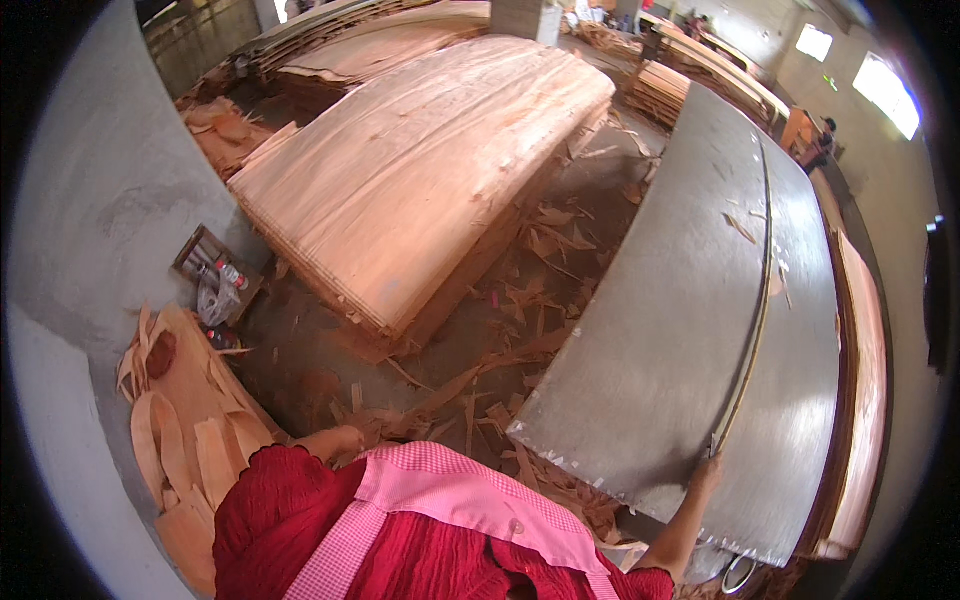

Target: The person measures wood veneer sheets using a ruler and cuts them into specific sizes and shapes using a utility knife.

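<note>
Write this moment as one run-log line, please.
Right hand: at near end of long stick; stick: on grey table; left hand: off table

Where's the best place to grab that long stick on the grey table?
Probably the near end of the stick, coming from the person's side, where the right hand is. It's long and runs away up the grey table, so that end is closest. It's thin too, so fingers should wrap around it easily.
</note>
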`<act>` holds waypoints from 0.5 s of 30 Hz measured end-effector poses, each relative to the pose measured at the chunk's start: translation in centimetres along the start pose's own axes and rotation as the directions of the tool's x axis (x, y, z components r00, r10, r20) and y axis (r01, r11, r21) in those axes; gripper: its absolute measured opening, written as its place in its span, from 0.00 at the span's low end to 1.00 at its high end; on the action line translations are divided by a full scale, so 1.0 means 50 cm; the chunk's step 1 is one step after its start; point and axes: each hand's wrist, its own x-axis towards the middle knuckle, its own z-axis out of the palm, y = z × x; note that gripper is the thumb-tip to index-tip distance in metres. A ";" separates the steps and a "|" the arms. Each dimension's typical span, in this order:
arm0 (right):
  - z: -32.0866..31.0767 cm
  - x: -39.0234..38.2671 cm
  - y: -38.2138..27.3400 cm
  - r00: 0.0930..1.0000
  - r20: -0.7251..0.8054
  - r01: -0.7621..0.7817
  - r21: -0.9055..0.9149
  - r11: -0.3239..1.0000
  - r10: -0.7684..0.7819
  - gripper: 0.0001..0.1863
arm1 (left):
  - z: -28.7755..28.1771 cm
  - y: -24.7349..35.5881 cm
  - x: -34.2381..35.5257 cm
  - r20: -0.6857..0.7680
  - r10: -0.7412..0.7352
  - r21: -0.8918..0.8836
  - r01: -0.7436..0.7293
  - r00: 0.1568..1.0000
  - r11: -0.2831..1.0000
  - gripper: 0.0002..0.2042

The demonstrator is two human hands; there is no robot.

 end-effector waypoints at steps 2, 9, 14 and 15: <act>0.009 -0.003 -0.013 0.994 0.097 -0.064 0.208 0.976 0.044 0.14 | 0.006 0.042 -0.052 -0.010 -0.109 -0.226 0.104 0.994 0.969 0.14; 0.035 -0.138 -0.277 0.999 -0.007 -0.029 0.499 0.866 0.037 0.13 | -0.063 0.044 -0.159 -0.049 -0.147 -0.515 0.101 0.988 0.851 0.18; -0.067 -0.425 -0.686 0.940 0.342 -0.321 0.862 0.392 0.019 0.12 | 0.067 -0.269 -0.178 -0.155 -0.245 -0.475 0.145 0.957 0.868 0.18; -0.074 -0.468 -0.745 0.921 0.380 -0.388 0.877 0.283 0.086 0.10 | -0.002 -0.284 -0.190 -0.090 -0.223 -0.443 0.161 0.971 0.882 0.17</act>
